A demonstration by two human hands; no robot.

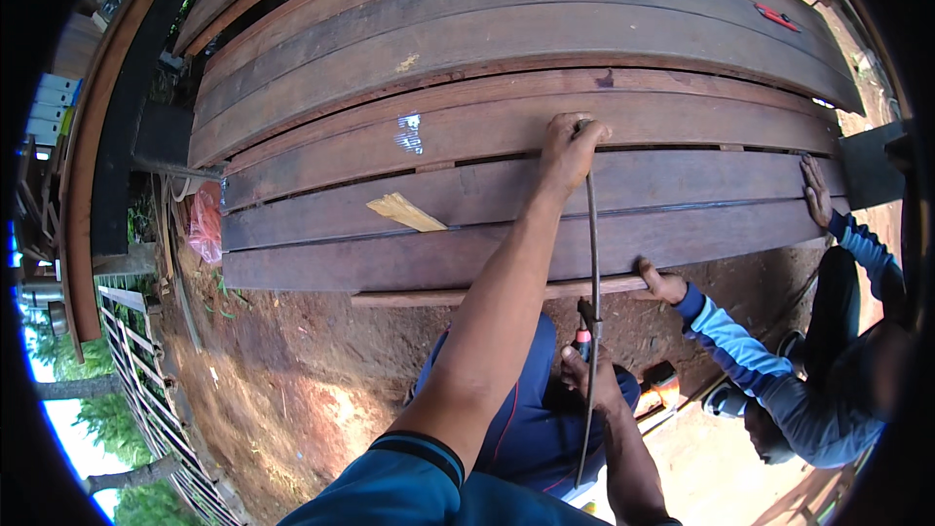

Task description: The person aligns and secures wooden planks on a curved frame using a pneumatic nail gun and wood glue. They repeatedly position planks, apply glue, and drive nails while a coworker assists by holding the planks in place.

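Note:
A long metal bar clamp (595, 253) lies across the near dark boards (487, 180) and reaches past their near edge. My left hand (573, 148) is closed around its far end, on top of the boards. Below the near edge my right hand (599, 380) grips the clamp near its red and black handle (582, 339). The far jaw is hidden by my left hand. A thin wood strip (438, 298) runs along the near board edge. At the right, a co-worker's one hand (664, 284) holds the strip's end and the other (816, 191) rests on the boards' end.
A loose pale wood piece (407, 212) lies on the boards. A red tool (777, 17) sits at the far right. An orange and black tool (663, 385) is on the ground near my right hand. A pink plastic bag (206, 222) stands by the left end.

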